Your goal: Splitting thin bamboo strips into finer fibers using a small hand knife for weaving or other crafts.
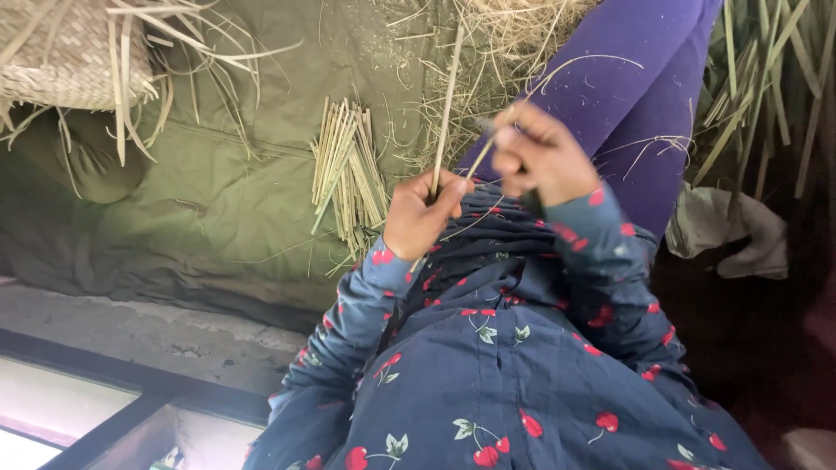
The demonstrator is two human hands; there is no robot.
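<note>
My left hand [421, 213] grips a long pale reed strip [447, 104] that rises straight up from its fist. My right hand [542, 155] is closed just to the right, pinching a thin fibre split from the same strip near its fingertips. Both hands sit above my lap, over a dark blue garment with red cherries [514, 365]. My leg in purple cloth [636, 96] stretches away behind the right hand.
A bundle of cut reed pieces [348, 170] lies on the olive green cloth [218, 191] left of my hands. A woven basket [70, 52] sits at the top left. Loose straw [514, 26] is piled ahead; green leaves [766, 96] lie at the right.
</note>
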